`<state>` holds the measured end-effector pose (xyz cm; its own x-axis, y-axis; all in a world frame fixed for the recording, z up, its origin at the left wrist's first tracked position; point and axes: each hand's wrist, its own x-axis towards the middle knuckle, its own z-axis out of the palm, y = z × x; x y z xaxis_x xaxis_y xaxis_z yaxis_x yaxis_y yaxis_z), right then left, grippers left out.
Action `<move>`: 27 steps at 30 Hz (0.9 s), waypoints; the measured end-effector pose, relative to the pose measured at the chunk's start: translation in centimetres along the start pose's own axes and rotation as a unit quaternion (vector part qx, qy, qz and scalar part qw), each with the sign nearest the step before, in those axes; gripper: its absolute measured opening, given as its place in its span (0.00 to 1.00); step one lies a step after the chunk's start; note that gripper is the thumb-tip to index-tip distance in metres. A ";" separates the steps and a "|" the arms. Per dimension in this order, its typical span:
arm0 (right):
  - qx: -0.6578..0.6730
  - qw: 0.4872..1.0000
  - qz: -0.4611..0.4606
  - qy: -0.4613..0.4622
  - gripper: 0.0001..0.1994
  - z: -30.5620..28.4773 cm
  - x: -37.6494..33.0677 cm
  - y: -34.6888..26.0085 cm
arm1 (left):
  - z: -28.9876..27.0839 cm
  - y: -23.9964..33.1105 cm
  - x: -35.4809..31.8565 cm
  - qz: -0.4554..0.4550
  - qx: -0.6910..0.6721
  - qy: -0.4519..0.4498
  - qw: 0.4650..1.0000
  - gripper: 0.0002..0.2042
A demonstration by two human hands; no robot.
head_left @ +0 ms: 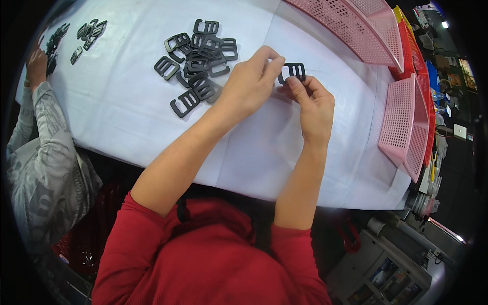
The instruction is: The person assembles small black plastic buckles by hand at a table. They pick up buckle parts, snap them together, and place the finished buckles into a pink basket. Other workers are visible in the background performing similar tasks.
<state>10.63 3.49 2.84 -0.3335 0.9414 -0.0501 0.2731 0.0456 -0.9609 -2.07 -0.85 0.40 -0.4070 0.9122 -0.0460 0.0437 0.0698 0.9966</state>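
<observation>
A black strap buckle with slots and a hooked end is held up over the white-covered table. My right hand pinches its lower edge, thumb in front and fingers curled behind. My left hand is closed too, thumb and forefinger together at the buckle's left end and partly covering it. Left of that hand lies a loose heap of similar black buckles, some overlapping. One buckle sits at the near side of the heap, close to my left forearm.
Pink perforated baskets stand along the right side, with red ones behind. Another person's hand and patterned grey sleeve are at the far left, beside a dark pile and a smaller group of black buckles.
</observation>
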 end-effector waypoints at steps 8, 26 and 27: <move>0.088 0.994 0.066 -0.023 0.19 -0.3 0.0 -0.3 | -0.5 0.9 -0.1 -0.149 -0.181 -0.112 0.966 0.12; 0.054 0.977 -0.145 0.147 0.18 -5.3 12.6 -10.1 | -3.4 0.9 -0.9 0.111 0.115 0.077 0.984 0.06; -0.008 0.973 -0.145 0.179 0.18 -7.0 14.0 -10.9 | -3.7 1.1 -0.7 0.163 0.146 0.084 0.972 0.06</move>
<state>9.31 18.53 14.53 -0.0634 0.9439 0.3240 0.2298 0.3297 -0.9157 -5.11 -2.94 1.81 -0.4701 0.8280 0.3056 0.4421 -0.0788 0.8935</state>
